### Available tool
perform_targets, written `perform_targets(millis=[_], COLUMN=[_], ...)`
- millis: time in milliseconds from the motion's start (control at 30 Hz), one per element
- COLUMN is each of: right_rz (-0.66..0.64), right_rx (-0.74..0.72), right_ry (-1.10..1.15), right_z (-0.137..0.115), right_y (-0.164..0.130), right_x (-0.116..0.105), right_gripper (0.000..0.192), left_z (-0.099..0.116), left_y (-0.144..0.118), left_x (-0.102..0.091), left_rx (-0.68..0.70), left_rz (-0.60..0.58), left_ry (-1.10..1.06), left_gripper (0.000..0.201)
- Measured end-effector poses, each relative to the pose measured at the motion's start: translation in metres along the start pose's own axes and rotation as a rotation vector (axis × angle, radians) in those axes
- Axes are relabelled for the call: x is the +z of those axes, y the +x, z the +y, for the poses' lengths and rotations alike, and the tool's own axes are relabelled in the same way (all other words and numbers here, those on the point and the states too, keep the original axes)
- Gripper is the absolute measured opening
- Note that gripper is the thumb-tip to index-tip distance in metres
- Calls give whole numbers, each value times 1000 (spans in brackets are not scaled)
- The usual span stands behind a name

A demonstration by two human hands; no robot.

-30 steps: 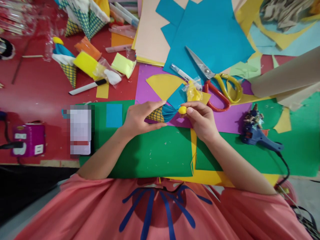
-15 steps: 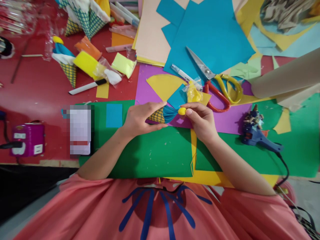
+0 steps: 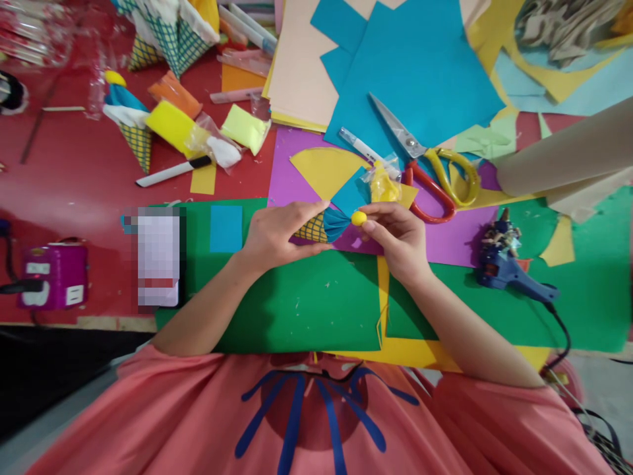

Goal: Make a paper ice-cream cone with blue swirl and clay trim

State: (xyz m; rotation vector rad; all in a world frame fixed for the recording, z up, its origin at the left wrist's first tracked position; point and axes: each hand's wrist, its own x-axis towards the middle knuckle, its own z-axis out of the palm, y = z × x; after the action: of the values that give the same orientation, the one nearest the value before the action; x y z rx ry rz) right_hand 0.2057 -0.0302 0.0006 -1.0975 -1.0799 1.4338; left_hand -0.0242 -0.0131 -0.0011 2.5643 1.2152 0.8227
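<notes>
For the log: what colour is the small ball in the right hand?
Yellow ball, head view.

Scissors (image 3: 425, 155), glue gun (image 3: 504, 264), perhaps markers (image 3: 173, 171)

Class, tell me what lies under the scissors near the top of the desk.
The scissors rest on a blue paper sheet at the blades, with purple paper by the handles. What lies beneath those sheets is covered.

Red table (image 3: 79, 191) under coloured paper sheets (image 3: 306, 303)
</notes>
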Motion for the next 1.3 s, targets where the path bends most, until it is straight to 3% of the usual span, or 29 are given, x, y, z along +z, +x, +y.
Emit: perform_targets(millis=[433,700,1067,1233,1300], right_rz=[10,10,2,25,32], right_rx=[-4,-25,-31,-105,-129], right_ry=[-65,-84,-125,-112,-73], right_z=[-3,-2,0,-2,-2], right_y=[0,-2,-2,-4,-5], right_x=[3,3,4,2,2], right_gripper=[18,17,21,47,45], left_z=[0,0,1,5,8], left_y=[-1,-1,-1,2,3], left_x=[0,0,1,-1,3], left_rx=[-12,47,-14,-169,-280], left_rz=[-62,-23,-95,-81,-28], left_ry=[35,59,41,-127,-309], left_gripper=[66,66,66,65,63])
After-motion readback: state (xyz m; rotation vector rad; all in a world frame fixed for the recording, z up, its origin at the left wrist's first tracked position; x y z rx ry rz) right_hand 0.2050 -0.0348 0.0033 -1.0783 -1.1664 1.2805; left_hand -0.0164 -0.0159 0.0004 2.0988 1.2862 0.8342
